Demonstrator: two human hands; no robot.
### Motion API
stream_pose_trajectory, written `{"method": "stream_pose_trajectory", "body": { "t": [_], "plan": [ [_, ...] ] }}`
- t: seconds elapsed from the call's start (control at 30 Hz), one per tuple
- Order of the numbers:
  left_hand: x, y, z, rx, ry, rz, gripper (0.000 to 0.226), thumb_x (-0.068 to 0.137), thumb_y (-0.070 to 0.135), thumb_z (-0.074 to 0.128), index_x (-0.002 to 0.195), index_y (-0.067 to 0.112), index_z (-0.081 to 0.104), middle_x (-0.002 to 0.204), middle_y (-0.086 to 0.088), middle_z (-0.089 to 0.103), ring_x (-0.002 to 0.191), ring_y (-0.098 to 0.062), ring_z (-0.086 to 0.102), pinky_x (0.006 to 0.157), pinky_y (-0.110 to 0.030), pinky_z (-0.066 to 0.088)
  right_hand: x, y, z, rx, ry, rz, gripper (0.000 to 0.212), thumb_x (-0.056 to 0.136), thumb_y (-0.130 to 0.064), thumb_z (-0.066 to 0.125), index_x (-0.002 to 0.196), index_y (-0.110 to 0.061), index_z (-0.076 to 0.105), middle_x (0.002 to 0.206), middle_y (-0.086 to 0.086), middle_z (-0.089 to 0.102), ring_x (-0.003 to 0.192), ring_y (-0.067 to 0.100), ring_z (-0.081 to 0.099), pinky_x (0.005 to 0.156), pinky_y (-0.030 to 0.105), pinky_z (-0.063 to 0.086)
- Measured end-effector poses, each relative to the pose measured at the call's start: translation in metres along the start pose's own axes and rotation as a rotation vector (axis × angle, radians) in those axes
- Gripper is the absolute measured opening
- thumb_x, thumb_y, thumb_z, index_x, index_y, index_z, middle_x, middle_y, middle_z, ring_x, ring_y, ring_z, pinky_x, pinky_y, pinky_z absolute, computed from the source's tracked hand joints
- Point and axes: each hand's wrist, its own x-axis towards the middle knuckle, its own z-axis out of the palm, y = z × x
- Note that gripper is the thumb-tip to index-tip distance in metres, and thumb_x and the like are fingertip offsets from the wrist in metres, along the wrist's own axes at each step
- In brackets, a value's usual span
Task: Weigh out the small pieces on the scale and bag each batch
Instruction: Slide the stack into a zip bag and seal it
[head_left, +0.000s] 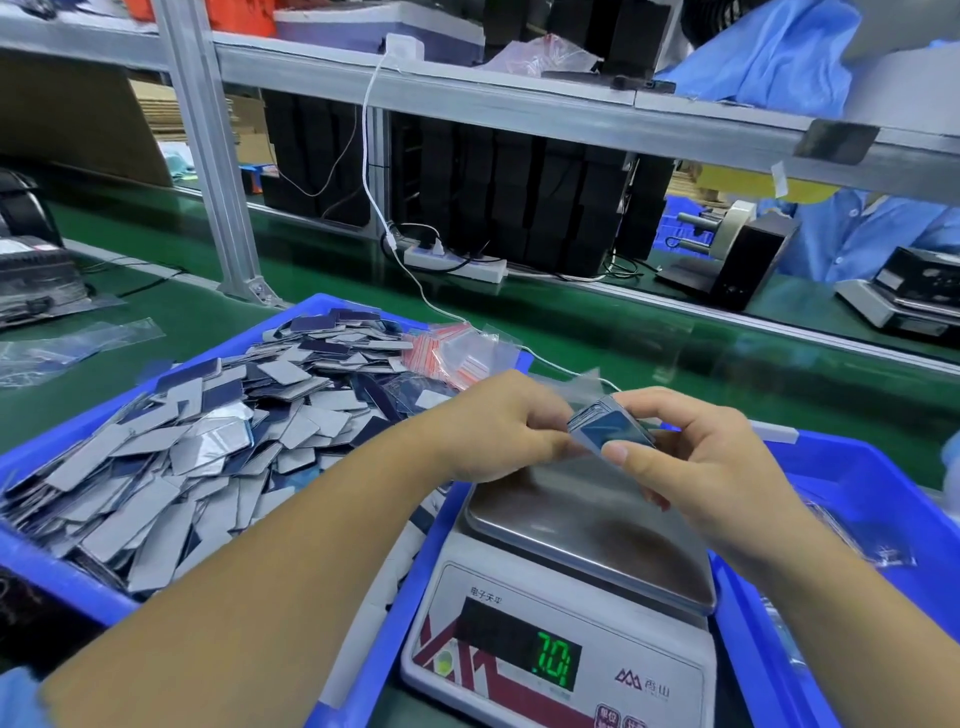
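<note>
Nearest the camera sits the scale (561, 623), its green display lit and its steel pan (592, 530) bare. Just above the pan's far edge both hands meet on one squared-up stack of small pieces (610, 428). That stack lies between the hands, so neither is nearer; its long axis runs from upper left down to lower right, tilted, the blue face turned toward the camera. The right hand (696, 457) grasps the stack's right end, thumb in front and fingers curled behind. The left hand (498, 426) pinches at the stack's left end, where a clear bag (576, 387) seems to rise behind it; whether the stack is already partly inside I cannot tell. Bagging probably calls for sliding the stack along its long axis. Farther left, a blue tray (67, 582) holds the loose heap of pieces (208, 431), with spare bags (457, 353) at its far corner. Beyond lies the green tabletop (675, 338).
</note>
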Motion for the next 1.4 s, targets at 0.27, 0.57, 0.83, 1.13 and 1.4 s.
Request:
{"method": "stream_pose_trajectory", "body": {
  "t": [0.27,0.57,0.83,1.13,1.4],
  "plan": [
    [0.004,-0.012,-0.008,-0.219,0.245,-0.127,0.031,0.094,0.032,0.069,0.076,0.006,0.069,0.058,0.014,0.06,0.049,0.004,0.048,0.051,-0.008,0.036,0.003,0.005,-0.003,-0.11,0.122,0.019,0.023,0.086,-0.009,0.075,0.09,-0.032,0.074,0.064,-0.02,0.059,0.048,0.005,0.046,0.049,0.016,0.037],
    [0.004,-0.004,0.0,-0.336,0.227,-0.058,0.024,0.095,0.024,0.069,0.071,0.025,0.07,0.062,0.011,0.059,0.052,0.002,0.046,0.053,-0.011,0.034,0.002,0.006,-0.003,-0.183,0.095,0.04,0.02,0.086,-0.015,0.075,0.09,-0.034,0.073,0.055,-0.02,0.058,0.046,0.003,0.046,0.048,0.01,0.034],
    [0.002,-0.002,-0.001,-0.317,0.256,-0.15,0.033,0.093,0.033,0.069,0.063,0.024,0.065,0.055,0.008,0.052,0.051,-0.01,0.042,0.055,-0.021,0.034,0.001,0.007,0.0,-0.244,0.051,0.023,0.019,0.085,-0.015,0.077,0.09,-0.033,0.073,0.059,-0.024,0.061,0.048,-0.001,0.05,0.049,0.005,0.034],
    [0.004,0.007,0.008,-0.612,0.266,-0.149,0.041,0.08,0.059,0.064,0.054,0.028,0.067,0.062,0.0,0.054,0.044,-0.006,0.036,0.045,-0.018,0.03,0.002,0.003,0.01,0.114,0.149,-0.048,0.02,0.078,-0.023,0.069,0.094,-0.034,0.073,0.069,-0.016,0.065,0.049,0.001,0.051,0.051,0.008,0.037],
    [0.001,0.014,0.013,-0.669,0.227,-0.089,0.044,0.093,0.053,0.058,0.058,0.027,0.066,0.071,-0.012,0.033,0.054,-0.014,0.025,0.047,-0.02,0.024,0.001,-0.002,0.012,0.155,0.259,-0.099,0.019,0.081,-0.021,0.067,0.095,-0.032,0.072,0.063,-0.018,0.062,0.05,0.003,0.052,0.051,0.01,0.038]
  ]
}}
